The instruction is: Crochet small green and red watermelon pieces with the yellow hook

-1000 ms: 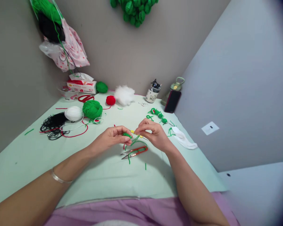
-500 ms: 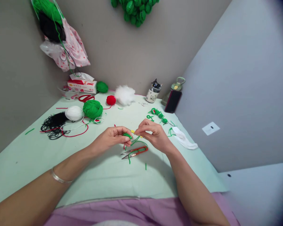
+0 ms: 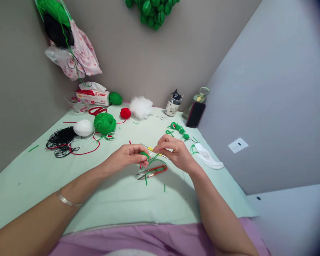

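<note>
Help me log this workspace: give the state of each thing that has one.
Left hand: closed on green piece
Right hand: fingers pinched; hold on hook unclear
Orange-handled snips: blades apart
Tissue box: open, tissue protruding
Phone: standing, screen dark
Black yarn: loosely heaped
Red ball: wound, end loose

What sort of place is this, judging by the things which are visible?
It looks like a small yarn-craft workspace, perhaps at home. The green ball of yarn, the white fluffy stuffing and the yellow-gripped hook in the right hand, probably for crochet, suggest it.
</note>
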A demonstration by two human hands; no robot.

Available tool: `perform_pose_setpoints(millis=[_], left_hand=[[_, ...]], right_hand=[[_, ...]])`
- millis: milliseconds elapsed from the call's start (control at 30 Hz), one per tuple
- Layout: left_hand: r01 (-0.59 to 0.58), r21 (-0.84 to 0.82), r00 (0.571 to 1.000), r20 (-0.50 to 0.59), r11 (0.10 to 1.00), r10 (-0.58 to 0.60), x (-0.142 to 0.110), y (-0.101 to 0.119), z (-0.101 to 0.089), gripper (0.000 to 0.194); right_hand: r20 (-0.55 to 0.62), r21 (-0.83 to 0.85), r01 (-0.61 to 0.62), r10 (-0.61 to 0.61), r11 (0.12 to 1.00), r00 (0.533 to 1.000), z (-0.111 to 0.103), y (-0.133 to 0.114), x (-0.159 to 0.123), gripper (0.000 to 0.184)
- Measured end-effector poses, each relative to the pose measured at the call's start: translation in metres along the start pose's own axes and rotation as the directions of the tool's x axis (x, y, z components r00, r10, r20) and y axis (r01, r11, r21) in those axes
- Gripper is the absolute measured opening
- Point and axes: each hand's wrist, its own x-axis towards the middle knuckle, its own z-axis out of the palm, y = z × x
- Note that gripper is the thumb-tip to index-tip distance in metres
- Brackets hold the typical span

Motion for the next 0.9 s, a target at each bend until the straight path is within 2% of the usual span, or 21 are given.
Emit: perform_pose_setpoints(millis=[267, 400, 567, 667, 767, 900], left_hand=[[0.01, 0.013, 1.0, 0.002, 1.0, -0.01, -0.002, 0.003, 0.002, 0.015], [-0.001, -0.018, 0.999, -0.053, 1.0, 0.0, -0.002, 0.004, 0.003, 0.02], [-0.019, -0.046, 0.989, -0.147, 0.999, 0.012, 0.0, 0.003, 0.002, 0.023], [-0.045, -0.052, 0.98, -0.195, 0.998, 0.034, 0.0, 0.003, -0.001, 0.023], [-0.058, -0.052, 0.98, -0.196, 0.997, 0.047, 0.0, 0.003, -0.003, 0.022], [-0.054, -0.044, 0.978, -0.203, 0.998, 0.044, 0.0, 0.003, -0.001, 0.021]], right_hand=[[0.041, 0.157, -0.077, 0.071, 0.985, 0.997, 0.007, -0.001, 0.001, 0.012], [-0.028, 0.141, -0.087, 0.092, 0.986, 0.995, 0.014, -0.001, 0.003, 0.009], [-0.129, 0.099, -0.172, 0.184, 0.98, 0.974, 0.028, -0.005, 0.004, 0.008], [-0.129, 0.091, -0.154, 0.165, 0.984, 0.978, 0.037, -0.013, 0.001, 0.015], [-0.121, 0.015, -0.11, 0.111, 0.994, 0.986, 0.044, -0.02, -0.001, 0.022], [-0.154, -0.091, -0.056, 0.042, 0.994, 0.987, 0.047, -0.02, -0.002, 0.017]])
